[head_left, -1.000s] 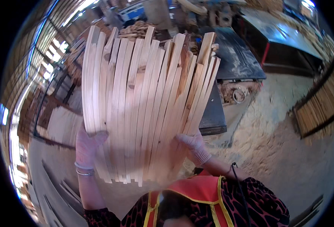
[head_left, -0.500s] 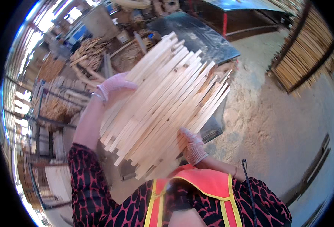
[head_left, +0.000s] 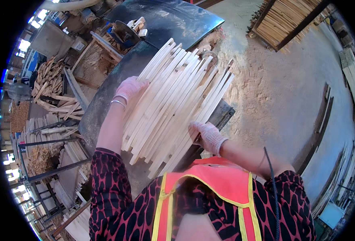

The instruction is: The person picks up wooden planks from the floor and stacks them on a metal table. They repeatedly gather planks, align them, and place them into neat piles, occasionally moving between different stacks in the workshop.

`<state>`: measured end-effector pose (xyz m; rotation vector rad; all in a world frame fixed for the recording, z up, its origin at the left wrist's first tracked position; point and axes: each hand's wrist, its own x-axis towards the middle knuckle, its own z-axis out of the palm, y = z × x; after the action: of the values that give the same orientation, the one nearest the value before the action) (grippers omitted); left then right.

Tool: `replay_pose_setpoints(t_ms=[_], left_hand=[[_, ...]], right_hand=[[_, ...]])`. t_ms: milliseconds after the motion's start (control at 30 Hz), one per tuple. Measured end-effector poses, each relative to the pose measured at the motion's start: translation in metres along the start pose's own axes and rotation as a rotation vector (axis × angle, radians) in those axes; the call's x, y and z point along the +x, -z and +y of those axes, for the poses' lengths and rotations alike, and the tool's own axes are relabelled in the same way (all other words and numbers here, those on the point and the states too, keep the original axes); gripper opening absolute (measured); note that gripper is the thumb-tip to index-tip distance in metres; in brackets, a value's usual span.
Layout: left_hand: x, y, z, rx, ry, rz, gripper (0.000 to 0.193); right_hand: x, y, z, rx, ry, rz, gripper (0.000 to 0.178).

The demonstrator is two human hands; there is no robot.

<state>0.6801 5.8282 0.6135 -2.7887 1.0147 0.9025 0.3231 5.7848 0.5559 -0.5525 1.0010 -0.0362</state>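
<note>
The step in hand appears to be holding the sticks (head_left: pixel 177 100) together as 1 flat layer between 2 hands. The left hand (head_left: pixel 131 89) is partly closed around their left edge, thumb laid on the upper face; its other fingers are largely hidden. The right hand (head_left: pixel 208 136) grips the opposite edge lower down, thumb also on top, with the rest of its fingers mostly out of sight. The sticks are between the hands, over the near part of the dark table (head_left: pixel 167 18); whether their underside touches it cannot be told.

The next move would seem to call for steady inward pressure from both sides, with the 2 hands working in step, since loose pieces in the middle could slip or fan apart.

The sticks are pale, long, narrow and squared, laid side by side and slanting from lower left to upper right. Their ends are uneven, stepping in and out at top and bottom. A few show darker brown patches, mostly toward the upper right, where narrow gaps open between some of them.
</note>
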Motion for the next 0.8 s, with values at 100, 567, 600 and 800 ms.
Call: replay_pose_setpoints(t_ms=[100,567,600,800], left_hand=[[0.006,-0.016,0.004,0.022,0.053,0.155,0.083],[-0.005,-0.031,0.055,0.097,-0.003,0.235,0.079],[-0.007,-0.035,0.066,0.122,-0.022,0.251,0.080],[-0.006,-0.055,0.051,0.059,-0.107,0.477,0.074]], right_hand=[[0.012,0.032,-0.002,-0.444,-0.013,-0.121,0.028],[-0.062,0.093,-0.166,-0.342,0.584,0.065,0.030],[-0.045,0.102,-0.194,-0.263,0.705,0.149,0.026],[0.152,0.162,-0.356,0.489,0.687,0.237,0.013]])
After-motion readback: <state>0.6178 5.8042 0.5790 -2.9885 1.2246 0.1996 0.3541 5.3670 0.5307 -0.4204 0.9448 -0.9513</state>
